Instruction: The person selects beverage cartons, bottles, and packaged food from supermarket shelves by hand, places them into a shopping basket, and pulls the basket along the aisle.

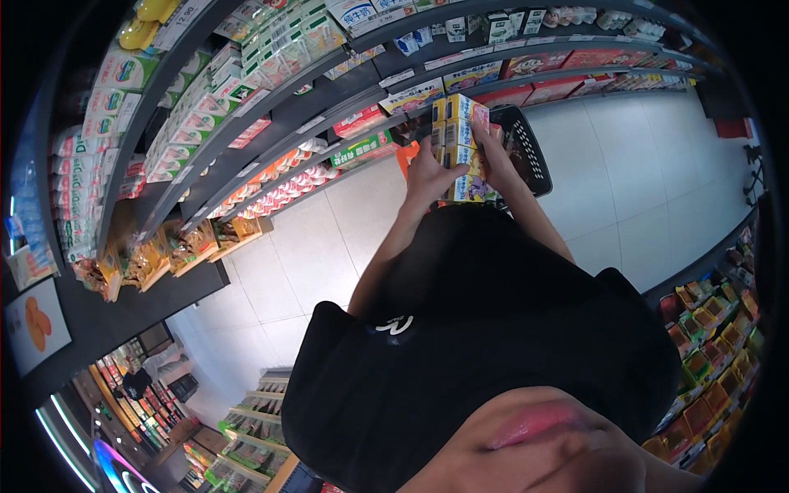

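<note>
Between my two hands is a stack of small yellow-and-white drink cartons [466, 132], with cartoon pictures and writing on their sides. My left hand [431, 174] grips its left side, thumb across the front. My right hand [492, 149] lies against the right side, its fingers partly hidden by the cartons. Just beyond and to the right is a black plastic shopping basket [541, 154] with a perforated wall, its contents mostly covered by the cartons and my hands. Something orange [407, 159] shows beside my left hand.
Curved grey shelves [296, 92] of boxed and bottled drinks run along the left and top. Wooden bins [191, 249] of packaged food stand at left. Pale floor tiles [607, 154] surround me. Packets [703, 357] fill a rack at lower right. Another person [137, 383] is far off at lower left.
</note>
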{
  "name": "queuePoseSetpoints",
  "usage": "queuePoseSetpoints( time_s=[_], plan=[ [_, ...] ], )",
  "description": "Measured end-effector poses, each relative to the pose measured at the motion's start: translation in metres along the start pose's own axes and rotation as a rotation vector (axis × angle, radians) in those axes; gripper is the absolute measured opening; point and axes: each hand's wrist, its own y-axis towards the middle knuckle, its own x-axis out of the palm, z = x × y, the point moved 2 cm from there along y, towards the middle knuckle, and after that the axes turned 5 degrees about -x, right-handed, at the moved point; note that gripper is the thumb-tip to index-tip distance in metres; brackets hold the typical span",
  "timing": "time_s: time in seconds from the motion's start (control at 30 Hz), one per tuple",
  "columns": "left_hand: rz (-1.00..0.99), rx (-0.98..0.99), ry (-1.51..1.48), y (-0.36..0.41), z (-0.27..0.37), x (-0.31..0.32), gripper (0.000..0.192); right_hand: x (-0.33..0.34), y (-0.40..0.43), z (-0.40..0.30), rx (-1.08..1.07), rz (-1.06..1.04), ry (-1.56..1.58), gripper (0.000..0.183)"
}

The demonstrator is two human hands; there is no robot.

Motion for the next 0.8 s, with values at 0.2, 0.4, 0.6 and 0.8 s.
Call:
queuePoseSetpoints(
  time_s=[0.2, 0.4, 0.6, 0.8],
  plan=[
    [-0.203, 0.095, -0.401, 0.018, -0.024, 0.022, 0.083, -0.03, 0.018, 0.038, 0.077, -0.495, 0.471, 0.06],
    [-0.441, -0.076, -0.7, 0.024, -0.012, 0.091, 0.096, -0.094, 0.047, 0.049, -0.141, -0.158, 0.251, 0.054],
    [-0.378, -0.556, -0.81, 0.037, -0.082, 0.139, 0.069, -0.136, 0.024, 0.107, 0.217, -0.007, 0.383, 0.054],
    [-0.457, -0.949, -0.999, 0.052, -0.196, 0.2, 0.035, -0.193, 0.059, 0.176, 0.458, 0.182, 0.271, 0.041]
  ],
)
